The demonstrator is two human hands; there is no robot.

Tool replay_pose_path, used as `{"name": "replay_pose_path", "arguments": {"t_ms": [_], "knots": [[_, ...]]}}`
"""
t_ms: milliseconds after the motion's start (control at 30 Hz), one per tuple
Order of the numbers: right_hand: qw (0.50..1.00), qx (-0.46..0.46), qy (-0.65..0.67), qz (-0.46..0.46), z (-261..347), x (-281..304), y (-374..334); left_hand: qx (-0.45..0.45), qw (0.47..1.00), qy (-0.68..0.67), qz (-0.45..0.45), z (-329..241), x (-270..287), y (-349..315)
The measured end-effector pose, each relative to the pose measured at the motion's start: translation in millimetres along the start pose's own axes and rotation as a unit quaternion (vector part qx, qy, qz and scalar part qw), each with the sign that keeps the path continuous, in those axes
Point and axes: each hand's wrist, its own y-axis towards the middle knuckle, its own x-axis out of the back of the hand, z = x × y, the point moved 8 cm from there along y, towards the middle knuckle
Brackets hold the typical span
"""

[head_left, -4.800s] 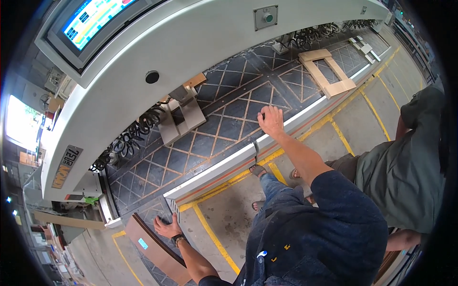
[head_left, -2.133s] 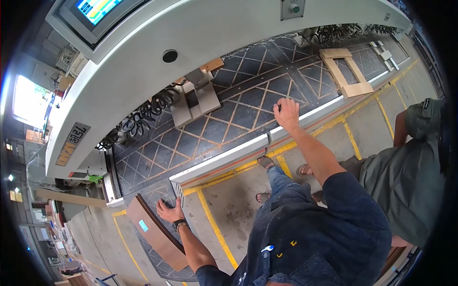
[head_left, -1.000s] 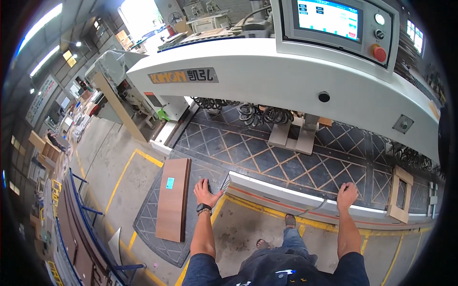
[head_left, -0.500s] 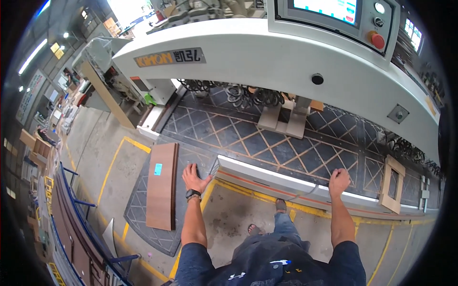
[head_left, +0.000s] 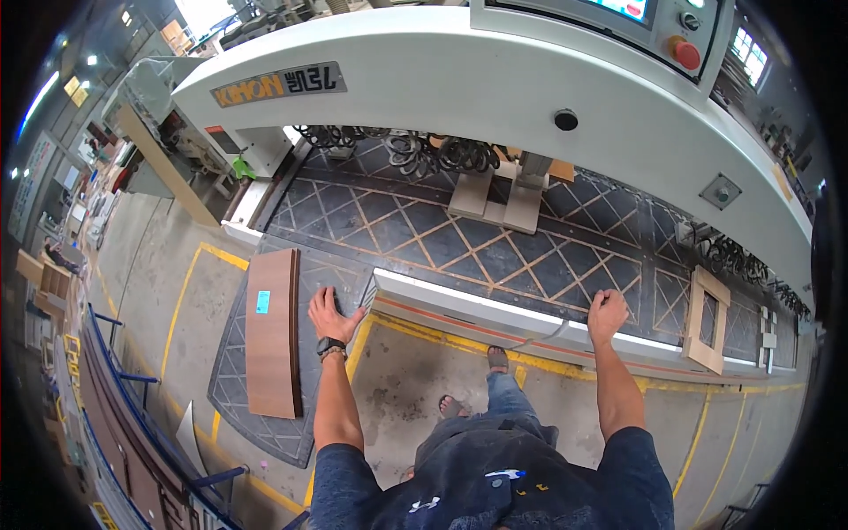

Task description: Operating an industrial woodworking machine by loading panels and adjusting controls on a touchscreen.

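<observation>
My left hand [head_left: 333, 314] lies with its fingers spread on the dark patterned side table [head_left: 231, 389], just right of a stack of brown wood-grain boards [head_left: 271, 340]. A small blue label [head_left: 263, 302] sits on the top board. My right hand [head_left: 608, 315] is curled closed at the front edge of the machine bed [head_left: 424, 252]; whether its fingers hold anything is hidden. To the right of that hand, a light wooden frame piece [head_left: 707, 320] lies across the bed's front edge.
A white machine beam [head_left: 424, 75] arches over the bed, carrying a control panel with a red stop button [head_left: 683, 53]. Grey pads [head_left: 495, 208] and coiled hoses [head_left: 468, 152] sit beneath it. At the lower left stands a blue rack [head_left: 216, 477] with dark panels.
The view has shifted, so the machine, boards and both hands appear farther left and slightly higher. Against the tables, my hands stay in nearly the same spots.
</observation>
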Motion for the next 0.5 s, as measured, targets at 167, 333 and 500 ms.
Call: {"name": "replay_pose_path", "arguments": {"t_ms": [167, 333, 500], "knots": [[1.000, -0.003, 0.004, 0.001, -4, -3, 1, -0.002, 1.000, 0.000, -0.001, 1, -1, 1], [1.000, 0.003, 0.007, -0.002, -3, -3, 0, -0.002, 1.000, 0.004, 0.002, 3, -5, 0], [0.999, 0.006, 0.039, 0.017, -7, -6, -3, -0.005, 0.999, 0.023, -0.039, -4, -15, -7]]}}
